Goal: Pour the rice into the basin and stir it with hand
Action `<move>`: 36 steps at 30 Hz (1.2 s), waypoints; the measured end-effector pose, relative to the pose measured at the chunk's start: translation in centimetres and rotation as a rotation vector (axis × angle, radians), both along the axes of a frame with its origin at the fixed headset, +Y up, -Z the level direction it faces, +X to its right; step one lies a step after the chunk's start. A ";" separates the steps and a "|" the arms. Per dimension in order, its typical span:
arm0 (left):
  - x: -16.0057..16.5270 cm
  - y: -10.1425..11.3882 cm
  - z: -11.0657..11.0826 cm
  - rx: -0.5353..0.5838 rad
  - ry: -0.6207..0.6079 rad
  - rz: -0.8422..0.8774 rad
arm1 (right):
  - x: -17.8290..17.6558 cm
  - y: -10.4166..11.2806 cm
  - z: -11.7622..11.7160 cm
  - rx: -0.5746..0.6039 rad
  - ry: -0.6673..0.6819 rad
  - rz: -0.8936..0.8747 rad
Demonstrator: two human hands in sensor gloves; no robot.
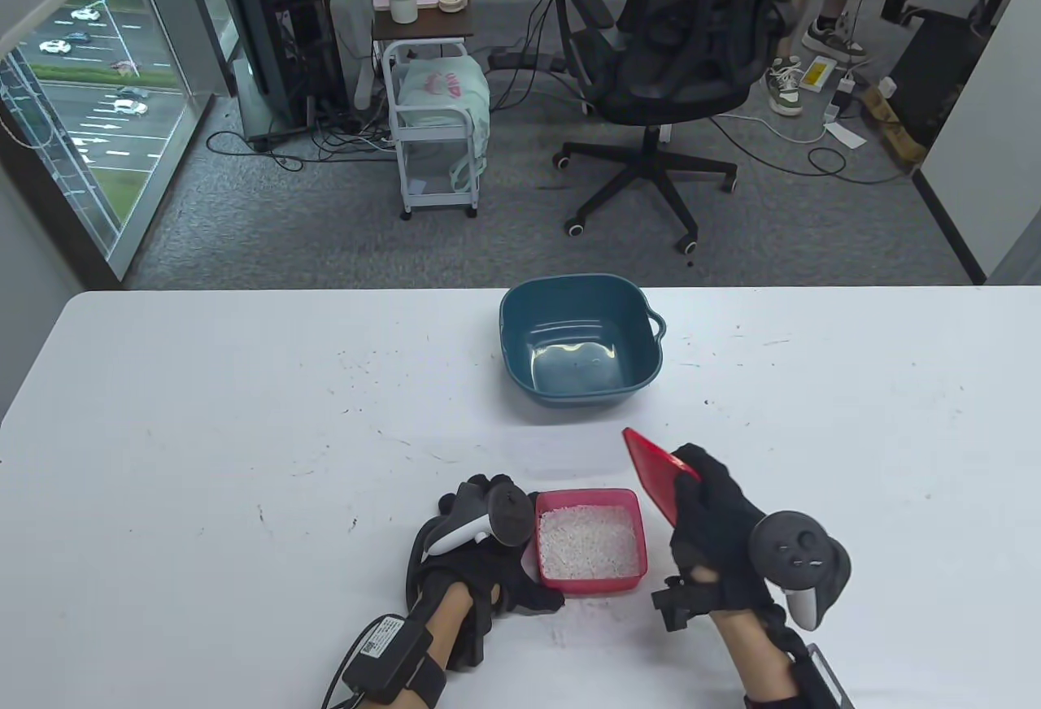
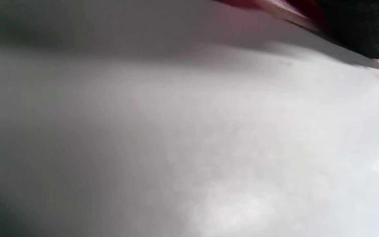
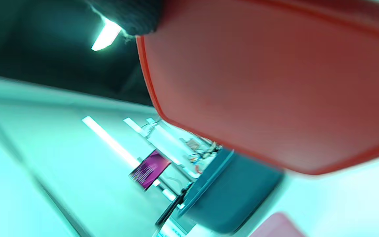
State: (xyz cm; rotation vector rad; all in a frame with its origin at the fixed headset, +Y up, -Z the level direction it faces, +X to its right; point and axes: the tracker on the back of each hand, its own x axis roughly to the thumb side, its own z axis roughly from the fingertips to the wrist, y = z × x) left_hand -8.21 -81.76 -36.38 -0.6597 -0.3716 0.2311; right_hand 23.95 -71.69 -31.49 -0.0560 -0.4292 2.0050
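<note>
A pink plastic box [image 1: 630, 571] filled with white rice [image 1: 587, 540] stands uncovered near the table's front edge. My left hand [image 1: 488, 571] holds the box by its left wall, thumb at the front corner. In the left wrist view only the box's red edge [image 2: 275, 6] and a bit of glove [image 2: 357, 26] show at the top. My right hand [image 1: 707, 514] grips the red lid [image 1: 655, 469], lifted and tilted to the right of the box. The lid [image 3: 258, 82] fills the right wrist view. The dark blue basin [image 1: 520, 335] stands further back, with no rice in it.
The white table [image 1: 244, 432] carries small dark specks, and a few stray rice grains [image 1: 561, 636] lie in front of the box. Beyond the far edge are an office chair [image 1: 667, 50], a white trolley [image 1: 435, 132] and a person's legs [image 1: 813, 18].
</note>
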 end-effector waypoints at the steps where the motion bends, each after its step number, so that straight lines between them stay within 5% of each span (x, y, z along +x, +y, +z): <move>1: 0.0 0.0 0.0 -0.001 0.000 0.000 | 1.8 -0.7 -0.4 -0.042 -0.037 -0.084; 7: 0.0 0.0 0.0 -0.001 0.000 -0.001 | 8.8 -4.6 -1.1 -0.224 -0.222 -0.356; 12: 0.0 0.0 0.0 -0.001 0.000 -0.001 | 10.5 -6.1 -1.2 -0.314 -0.288 -0.388; 17: 0.0 0.0 0.0 -0.001 0.000 -0.001 | 11.4 -5.5 -1.6 -0.646 -0.387 0.140; 23: 0.0 0.0 0.0 -0.001 0.000 -0.001 | 10.9 -5.4 -2.1 -0.940 -0.422 0.455; 36: -0.1 0.0 0.0 0.001 -0.003 -0.002 | 9.7 -5.8 -2.7 -1.068 -0.418 0.689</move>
